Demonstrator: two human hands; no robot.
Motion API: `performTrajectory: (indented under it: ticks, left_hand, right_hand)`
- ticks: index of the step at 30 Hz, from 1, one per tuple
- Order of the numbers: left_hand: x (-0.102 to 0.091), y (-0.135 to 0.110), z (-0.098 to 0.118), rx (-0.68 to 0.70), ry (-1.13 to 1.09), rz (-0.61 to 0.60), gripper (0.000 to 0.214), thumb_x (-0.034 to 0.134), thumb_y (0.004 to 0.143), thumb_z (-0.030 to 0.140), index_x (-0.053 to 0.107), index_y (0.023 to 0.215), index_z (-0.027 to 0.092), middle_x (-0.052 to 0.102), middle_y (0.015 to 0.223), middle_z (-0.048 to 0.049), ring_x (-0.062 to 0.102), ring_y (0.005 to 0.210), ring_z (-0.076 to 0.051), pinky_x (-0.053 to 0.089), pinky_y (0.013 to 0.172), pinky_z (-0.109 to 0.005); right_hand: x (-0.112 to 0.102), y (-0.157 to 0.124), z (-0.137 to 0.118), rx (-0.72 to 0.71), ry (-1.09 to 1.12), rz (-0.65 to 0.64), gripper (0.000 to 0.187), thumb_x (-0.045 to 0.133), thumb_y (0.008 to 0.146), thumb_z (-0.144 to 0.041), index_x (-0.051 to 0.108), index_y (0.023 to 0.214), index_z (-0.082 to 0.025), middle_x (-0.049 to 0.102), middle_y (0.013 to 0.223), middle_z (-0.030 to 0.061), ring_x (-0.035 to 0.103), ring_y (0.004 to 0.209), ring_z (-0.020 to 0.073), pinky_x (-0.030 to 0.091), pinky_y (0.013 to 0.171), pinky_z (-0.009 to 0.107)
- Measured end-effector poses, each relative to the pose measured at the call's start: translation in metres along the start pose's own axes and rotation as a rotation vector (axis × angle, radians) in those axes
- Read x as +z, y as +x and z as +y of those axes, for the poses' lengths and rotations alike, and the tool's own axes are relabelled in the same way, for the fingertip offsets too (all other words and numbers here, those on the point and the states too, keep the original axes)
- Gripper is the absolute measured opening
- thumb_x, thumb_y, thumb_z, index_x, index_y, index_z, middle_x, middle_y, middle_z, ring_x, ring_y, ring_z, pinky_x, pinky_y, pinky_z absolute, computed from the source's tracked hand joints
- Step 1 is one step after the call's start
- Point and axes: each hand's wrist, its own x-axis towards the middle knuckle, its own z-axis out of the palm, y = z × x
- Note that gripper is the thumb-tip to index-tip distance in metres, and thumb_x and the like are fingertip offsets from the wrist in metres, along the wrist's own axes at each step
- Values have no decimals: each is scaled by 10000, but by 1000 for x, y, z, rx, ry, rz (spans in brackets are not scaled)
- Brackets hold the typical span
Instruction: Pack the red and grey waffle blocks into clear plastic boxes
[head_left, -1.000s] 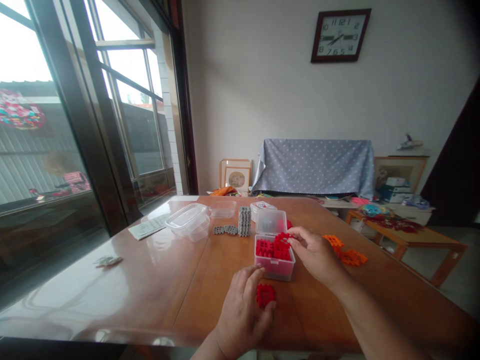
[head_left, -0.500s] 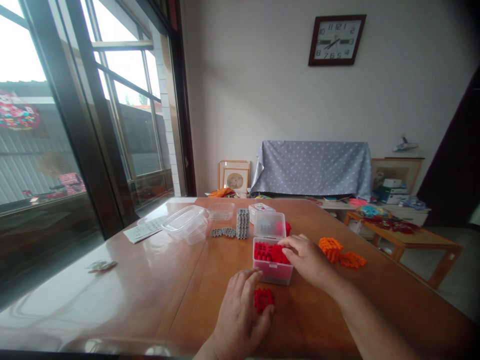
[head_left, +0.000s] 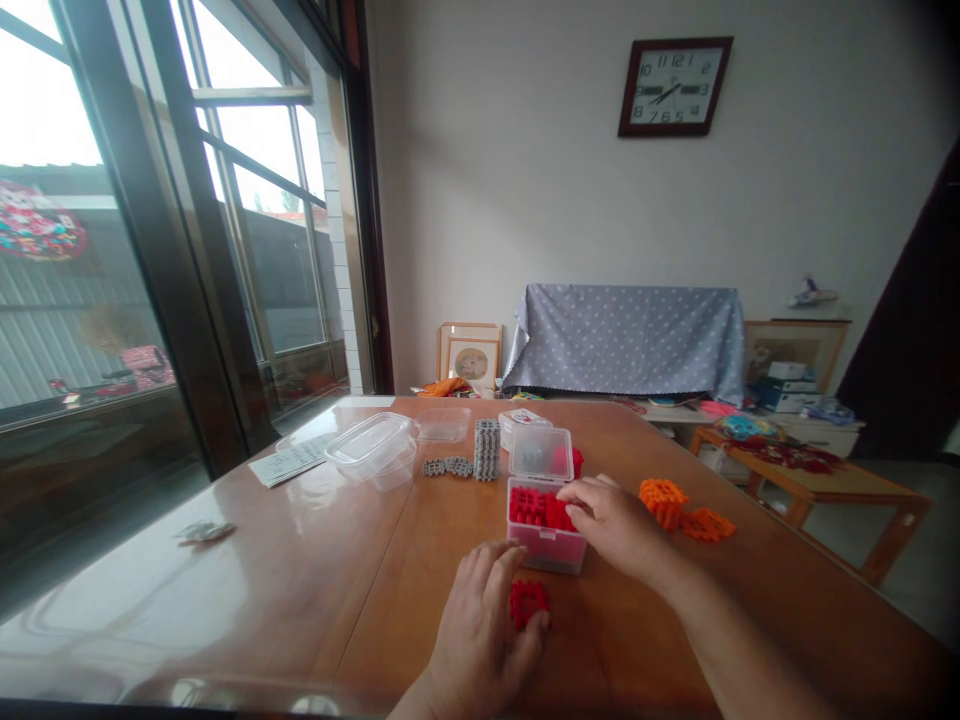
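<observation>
A small clear plastic box (head_left: 546, 545) with its hinged lid up stands on the wooden table (head_left: 315, 580) and is filled with red interlocking pieces (head_left: 534, 505). My right hand (head_left: 616, 522) rests at the box's right rim, its fingertips pinched on a red piece at the top of the pile. My left hand (head_left: 480, 630) lies on the table in front of the box, fingers curled round a loose red piece (head_left: 527, 603).
Orange pieces (head_left: 679, 510) lie right of my right hand. Grey pieces (head_left: 474, 455) sit stacked behind the box, beside empty clear containers (head_left: 373, 448) and a paper sheet (head_left: 289, 460). A crumpled wrapper (head_left: 201, 531) lies far left. A low side table (head_left: 814, 475) stands beyond the right edge.
My right hand has come down from above the box's far right corner onto the red pile. My left hand has stayed on the loose red piece.
</observation>
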Motion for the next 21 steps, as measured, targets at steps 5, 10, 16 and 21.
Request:
performTrajectory:
  ticks: [5, 10, 16, 21]
  left_hand:
    - [1, 0, 0, -21, -9, -25, 520, 623, 885, 219, 462, 1379, 201, 565, 1324, -137, 547, 1195, -291, 484, 1026, -476]
    - [1, 0, -1, -24, -20, -38, 505, 580, 876, 175, 459, 1365, 205, 574, 1295, -133, 537, 1185, -300, 452, 1025, -495]
    - [1, 5, -3, -159, 4, -103, 471, 591, 803, 180, 501, 1264, 212, 620, 1156, -105, 549, 1072, -303, 441, 940, -479]
    - [-1, 13, 4, -280, 67, -243, 451, 667, 679, 230, 555, 1115, 240, 648, 1055, -55, 544, 1022, -296, 411, 902, -431]
  right_hand:
    - [-1, -1, -9, -30, 0, -74, 255, 537, 903, -201, 777, 911, -285, 768, 919, 8, 610, 897, 220, 439, 822, 314]
    - [-1, -2, -11, -50, -2, -93, 287, 531, 893, -173, 791, 896, -294, 775, 910, 1, 606, 901, 218, 434, 822, 310]
    - [0, -6, -10, -51, 8, -25, 266, 542, 887, -162, 776, 929, -283, 775, 919, 6, 618, 922, 223, 449, 820, 316]
    - [-2, -17, -18, -34, 113, 119, 236, 532, 917, -198, 750, 979, -264, 764, 939, 23, 648, 931, 218, 474, 850, 325]
